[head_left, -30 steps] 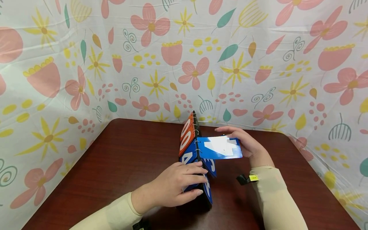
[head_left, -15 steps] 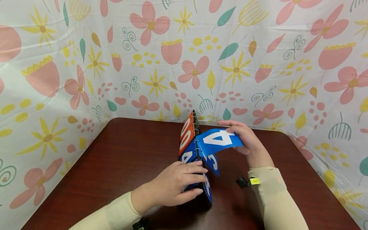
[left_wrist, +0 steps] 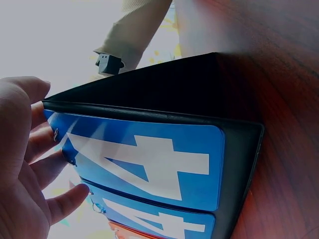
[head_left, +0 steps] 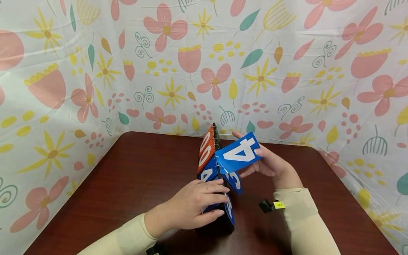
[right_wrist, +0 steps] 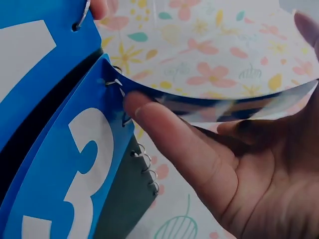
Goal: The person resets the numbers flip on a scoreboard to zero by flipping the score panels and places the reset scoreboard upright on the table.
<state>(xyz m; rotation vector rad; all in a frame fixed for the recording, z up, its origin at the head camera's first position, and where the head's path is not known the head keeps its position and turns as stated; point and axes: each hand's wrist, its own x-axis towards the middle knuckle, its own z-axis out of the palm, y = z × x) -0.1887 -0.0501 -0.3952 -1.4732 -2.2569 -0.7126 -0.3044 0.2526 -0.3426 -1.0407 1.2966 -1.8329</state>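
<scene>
Table (head_left: pixel 143 170): dark red-brown, before a floral cloth (head_left: pixel 172 46) hung at left, right and far side.

Left hand (head_left: pixel 197 203): laid over the near part of the top ridge from the left, fingers slightly spread and near straight, resting on the edge; no card is pinched. It appears to brace the stand.

Black flip scoreboard (left_wrist: pixel 241 164): standing upright as a tent at mid-table, its ridge running near to far. The left face carries red 0 cards (head_left: pixel 206 150) at the far end and blue 4 cards (left_wrist: pixel 149 154) at the near end.

Right face: a near blue card (head_left: pixel 229 212), digit partly covered by the left hand; beyond it a blue 3 card (head_left: pixel 234 182) hanging outward from the rings (right_wrist: pixel 113 82). Above that, a raised 4 card (head_left: pixel 240 154) is lifted off to the right, bowed, attached at the ridge.

Right hand (head_left: pixel 271 164): holding the raised card by its free end, one fingertip on its face, others behind or below. Which digits bear the load cannot be told.

Assessment: the step in hand is judged to be turning one card about its rings; direction undetermined. The next move calls for swinging it without creasing, clear of the 3 card, the stand held steady.
</scene>
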